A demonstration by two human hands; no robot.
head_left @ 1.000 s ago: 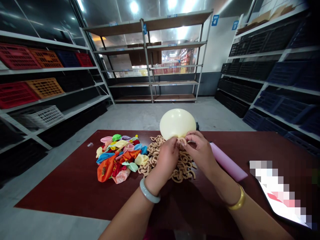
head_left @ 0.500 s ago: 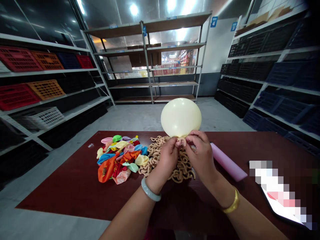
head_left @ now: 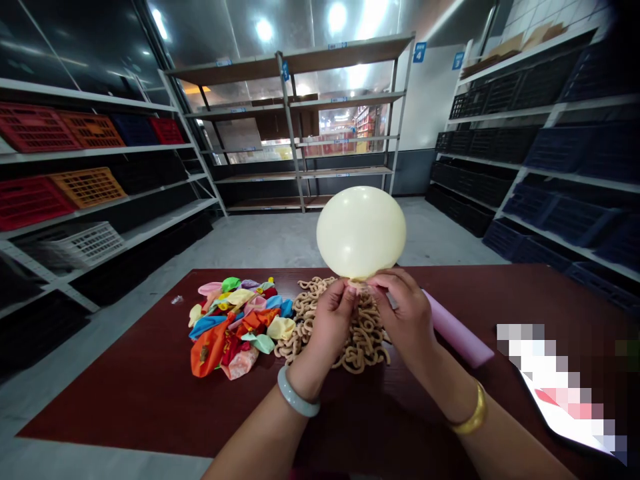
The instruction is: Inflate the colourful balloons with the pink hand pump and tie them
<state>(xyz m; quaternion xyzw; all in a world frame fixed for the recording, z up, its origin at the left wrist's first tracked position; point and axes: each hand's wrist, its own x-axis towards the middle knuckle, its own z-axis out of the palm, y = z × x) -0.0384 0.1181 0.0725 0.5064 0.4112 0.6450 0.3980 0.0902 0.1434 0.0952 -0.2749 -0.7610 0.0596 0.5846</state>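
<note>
A pale yellow inflated balloon (head_left: 361, 231) stands upright above the dark red table (head_left: 150, 393). My left hand (head_left: 333, 320) and my right hand (head_left: 405, 317) both pinch its neck, fingers closed, a small tan clip between the fingertips. Below my hands lies a heap of tan C-shaped clips (head_left: 360, 333). A pile of flat, coloured balloons (head_left: 233, 323) sits to the left of that heap.
A pink cylinder (head_left: 455, 333) lies on the table right of my right hand. A blurred flat object (head_left: 565, 393) rests at the right edge. Metal shelving with red, orange, white and dark crates (head_left: 85, 187) lines both sides and the back of the room.
Both hands have lifted the balloon higher and tilted it upright. The camera has dipped slightly, so the table sits lower in view.
</note>
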